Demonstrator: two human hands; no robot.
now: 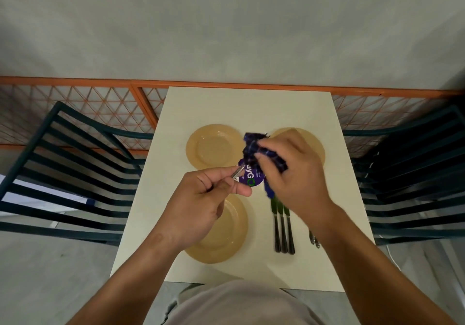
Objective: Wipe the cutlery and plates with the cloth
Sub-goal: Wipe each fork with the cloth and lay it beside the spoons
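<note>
My left hand pinches a thin metal piece of cutlery by its handle, above the near plate; which kind it is I cannot tell. My right hand grips a crumpled dark blue cloth just right of the cutlery's tip. Two more tan plates lie farther back, a left plate and a right plate partly hidden by my right hand. Three knives lie side by side on the cream table. Another utensil peeks out beside my right forearm.
A round purple sticker sits at the table's centre. Dark slatted chairs stand at the left and right of the table. An orange mesh railing runs behind the table's far edge.
</note>
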